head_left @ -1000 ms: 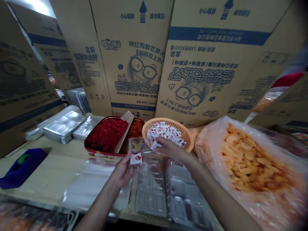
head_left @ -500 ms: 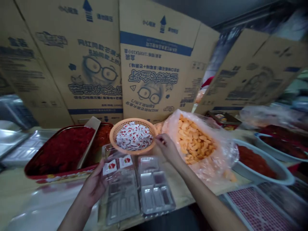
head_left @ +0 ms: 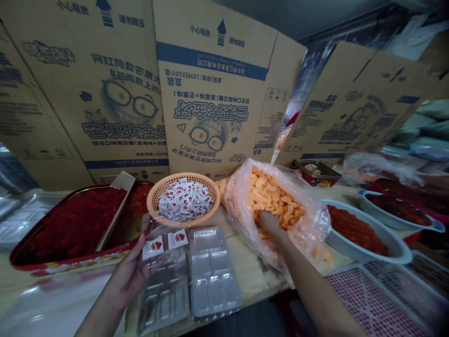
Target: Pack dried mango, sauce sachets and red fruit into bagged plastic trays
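Observation:
My left hand (head_left: 135, 267) grips the left edge of a clear plastic tray (head_left: 164, 285) with moulded compartments. Two small white sachets with red prints (head_left: 164, 243) lie side by side in its upper part. A second clear tray (head_left: 214, 281) sits just to its right on the table. My right hand (head_left: 271, 222) reaches into an open plastic bag (head_left: 242, 187) of orange curved candies (head_left: 277, 194); its fingertips are hidden among the pieces. Behind the trays stands an orange perforated basket (head_left: 154, 206) full of sachets (head_left: 185, 199).
On the left is a red-rimmed tin (head_left: 21, 262) of dark red pieces with a cardboard divider (head_left: 115, 210). Light blue basins (head_left: 396, 252) with reddish pieces stand at the right, near pink-and-white mesh trays (head_left: 365, 290). Cardboard boxes (head_left: 217, 103) wall off the back.
My right hand has moved from beside the sachet basket rightward into the bag of orange candies. My left hand still holds the tray. The view has shifted slightly right.

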Demonstrator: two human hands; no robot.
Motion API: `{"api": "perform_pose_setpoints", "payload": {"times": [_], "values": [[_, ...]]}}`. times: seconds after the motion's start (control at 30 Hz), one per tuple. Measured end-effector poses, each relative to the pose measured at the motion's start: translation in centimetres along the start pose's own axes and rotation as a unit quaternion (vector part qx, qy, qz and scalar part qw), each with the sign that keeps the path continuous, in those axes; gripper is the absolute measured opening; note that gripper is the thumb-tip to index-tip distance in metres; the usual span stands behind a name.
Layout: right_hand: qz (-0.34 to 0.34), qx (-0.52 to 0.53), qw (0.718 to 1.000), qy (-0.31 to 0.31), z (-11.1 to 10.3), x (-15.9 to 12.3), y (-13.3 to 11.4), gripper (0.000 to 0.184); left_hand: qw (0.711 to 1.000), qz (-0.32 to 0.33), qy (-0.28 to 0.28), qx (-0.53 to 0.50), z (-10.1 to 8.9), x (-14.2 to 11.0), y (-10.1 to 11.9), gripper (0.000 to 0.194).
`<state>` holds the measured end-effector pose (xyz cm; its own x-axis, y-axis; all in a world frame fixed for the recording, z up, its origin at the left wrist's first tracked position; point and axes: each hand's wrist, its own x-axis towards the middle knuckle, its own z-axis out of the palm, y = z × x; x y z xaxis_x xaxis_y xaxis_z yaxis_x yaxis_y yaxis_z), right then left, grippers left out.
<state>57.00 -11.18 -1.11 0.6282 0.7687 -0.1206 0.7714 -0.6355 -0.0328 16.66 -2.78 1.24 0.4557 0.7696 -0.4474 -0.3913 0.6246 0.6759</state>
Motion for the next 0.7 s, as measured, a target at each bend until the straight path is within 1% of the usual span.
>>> {"api": "perform_pose_setpoints", "payload": {"times": [0.1,0.17,0.2,0.23,0.3,0.33,0.37,0.4,0.43,0.47,0.53,0.63,0.7], "values": [[0.025,0.005,0.999,0.036,-1.1,-0.4,0.0,0.022,1.0,-0.001,0.001,-0.004,0.8,0.1,-0.1,0.049],[0.016,0.027,0.996,0.082,-2.3,-1.3,-0.5,0.023,1.0,-0.002,-0.008,-0.005,1.6,0.1,-0.4,0.044],[-0.01,0.054,0.992,0.113,-3.1,-1.8,-1.0,0.023,1.0,-0.008,-0.014,-0.004,2.1,0.1,-0.6,0.042],[-0.052,0.088,0.984,0.144,-3.8,-2.5,-1.7,0.022,1.0,-0.017,-0.023,-0.002,2.4,0.1,-0.8,0.041],[-0.17,0.154,0.955,0.188,-5.2,-3.7,-3.7,0.02,0.998,-0.04,-0.043,0.005,3.1,0.0,-1.3,0.041],[-0.222,0.169,0.94,0.197,-5.8,-4.2,-4.9,0.021,0.997,-0.05,-0.052,0.008,3.3,0.0,-1.5,0.042],[-0.255,0.164,0.933,0.195,-6.3,-4.5,-6.0,0.022,0.997,-0.059,-0.059,0.009,3.5,0.0,-1.8,0.042],[-0.262,0.147,0.934,0.193,-6.5,-4.6,-6.9,0.023,0.996,-0.064,-0.064,0.007,3.6,0.0,-2.0,0.043],[-0.248,0.126,0.941,0.191,-6.5,-4.4,-7.5,0.025,0.995,-0.067,-0.068,0.005,3.7,-0.1,-2.2,0.043],[-0.219,0.107,0.951,0.19,-6.3,-4.0,-7.8,0.027,0.995,-0.068,-0.07,0.004,3.7,-0.1,-2.5,0.043],[-0.145,0.096,0.965,0.197,-5.5,-2.7,-7.1,0.032,0.995,-0.072,-0.067,0.007,3.5,-0.2,-2.8,0.042],[-0.032,0.125,0.97,0.208,-4.0,-0.9,-3.5,0.035,0.995,-0.078,-0.055,0.018,3.1,-0.1,-3.1,0.041],[0.022,0.135,0.97,0.199,-3.3,-0.2,-0.6,0.039,0.995,-0.08,-0.05,0.026,2.9,-0.1,-3.2,0.043]]}}
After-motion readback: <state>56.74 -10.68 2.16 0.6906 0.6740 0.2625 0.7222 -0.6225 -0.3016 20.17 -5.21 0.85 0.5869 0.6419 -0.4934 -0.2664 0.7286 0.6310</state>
